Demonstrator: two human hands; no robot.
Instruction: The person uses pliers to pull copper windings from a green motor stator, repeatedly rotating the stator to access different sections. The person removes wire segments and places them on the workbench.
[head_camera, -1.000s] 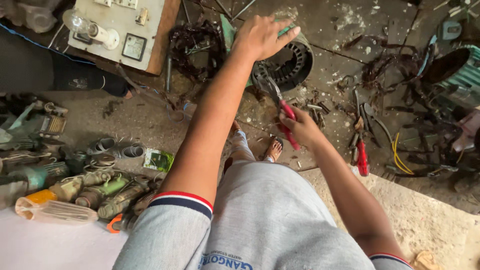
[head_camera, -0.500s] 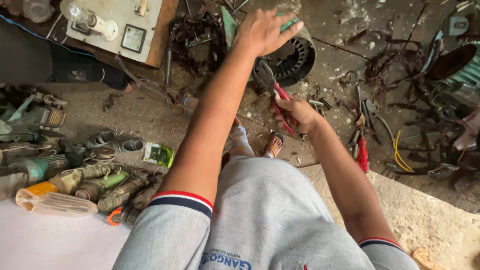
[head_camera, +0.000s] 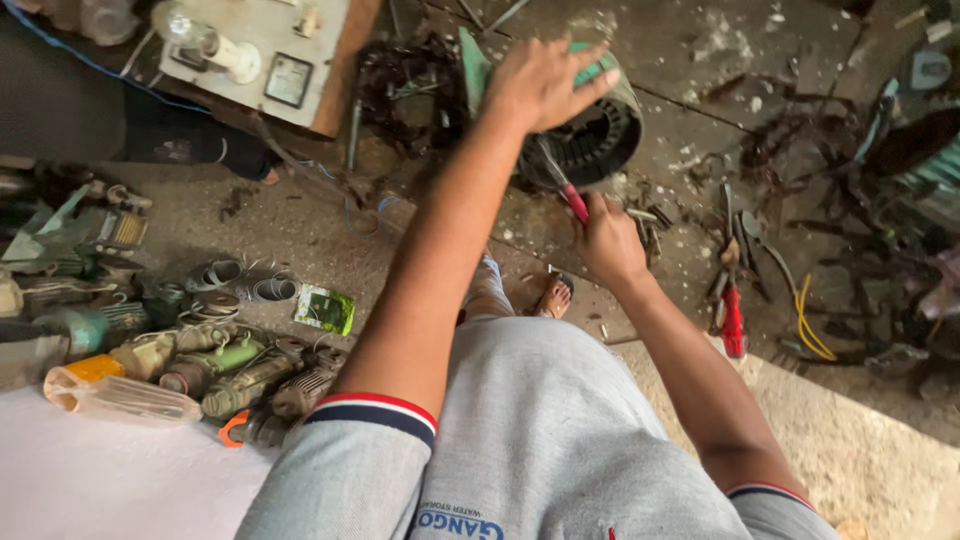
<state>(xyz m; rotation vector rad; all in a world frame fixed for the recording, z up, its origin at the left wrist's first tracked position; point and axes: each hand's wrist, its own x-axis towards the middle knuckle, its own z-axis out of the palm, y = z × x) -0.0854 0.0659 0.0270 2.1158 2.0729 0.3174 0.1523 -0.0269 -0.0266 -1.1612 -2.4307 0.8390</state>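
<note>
While we crouch over dirty concrete floor (head_camera: 330, 240), our left hand (head_camera: 540, 80) lies flat, fingers spread, on top of round green-cased motor stator w/ dark ribbed core (head_camera: 595, 140), which sits on floor ahead of us. Right hand (head_camera: 605, 240) clamped round red-handled pliers (head_camera: 565, 190), tip at stator rim. Second red-handled tool (head_camera: 733, 320) lies on floor to right. Worn power tools (head_camera: 230, 365) piled at left, near wooden board w/ meter (head_camera: 270, 55).
</note>
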